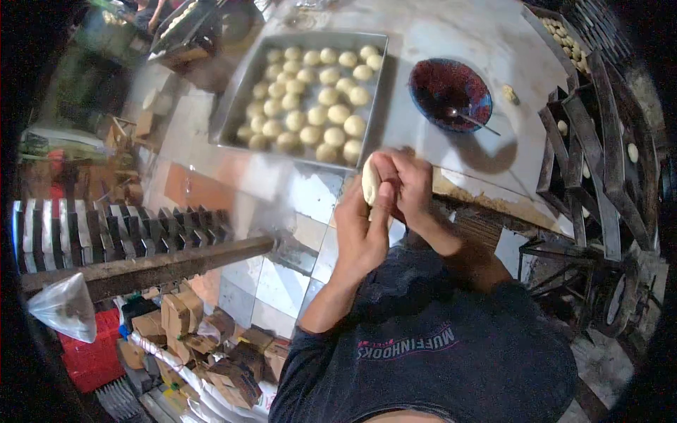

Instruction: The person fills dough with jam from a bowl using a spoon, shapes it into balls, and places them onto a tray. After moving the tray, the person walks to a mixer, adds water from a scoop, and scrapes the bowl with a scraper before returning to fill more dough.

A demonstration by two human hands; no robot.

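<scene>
In the middle of the head view, both my hands meet around a piece of pale dough (370, 180), flattened and folded on edge. My left hand (363, 225) grips it from below, thumb raised along its side. From the right, my right hand (407, 180) presses its bent fingers against the same piece; its fingertips are partly hidden. Beyond my hands lies a metal tray (376, 106) with many round dough balls (310, 134) in loose rows. Right of the tray stands a blue bowl (427, 120) of dark red filling, with a spoon (481, 125) leaning in it.
A small dough scrap (509, 94) lies on the white table (522, 56) beside the bowl. Stacked dark metal trays (599, 141) stand at the right, some holding dough pieces. At left are a rack of metal pans (106, 236), a plastic bag (65, 307) and cardboard boxes (181, 314).
</scene>
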